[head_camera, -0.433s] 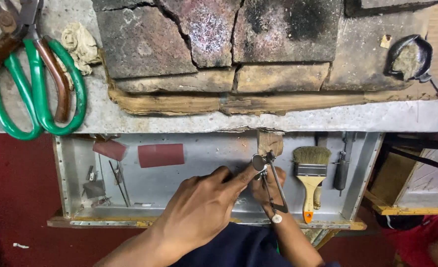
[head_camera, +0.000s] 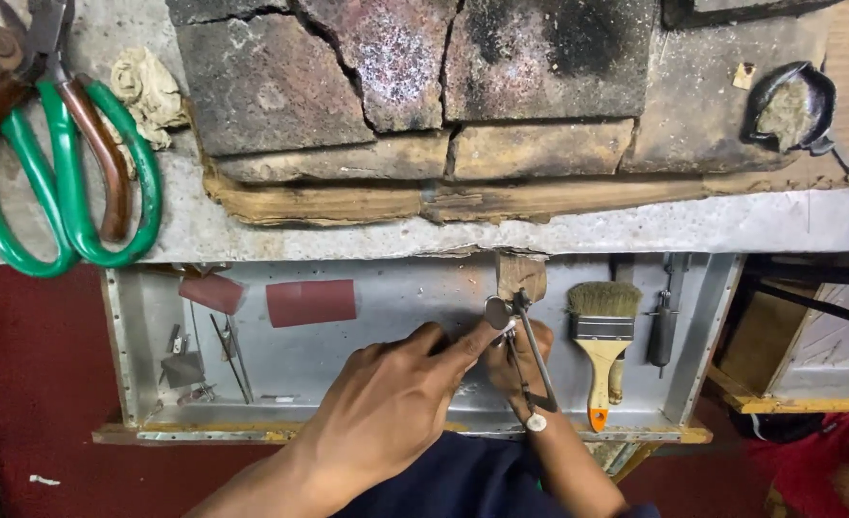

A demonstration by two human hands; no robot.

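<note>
A grey, worn workbench top (head_camera: 367,235) runs across the view, and everything else sits about it. On its far side lie scorched, cracked fire bricks (head_camera: 415,67), with a strip of rough wood (head_camera: 424,201) along their near edge. At its left end rest green-handled shears (head_camera: 69,163) beside a crumpled rag (head_camera: 146,86); at its right end sits a small dark dish (head_camera: 789,101). Below its front edge hangs an open metal drawer (head_camera: 367,345). Under that spreads a dark red floor (head_camera: 31,384). Light is even and dim.

2 red rolls (head_camera: 311,302), 1 brush (head_camera: 602,336), 2 green-handled shears (head_camera: 69,163).
</note>
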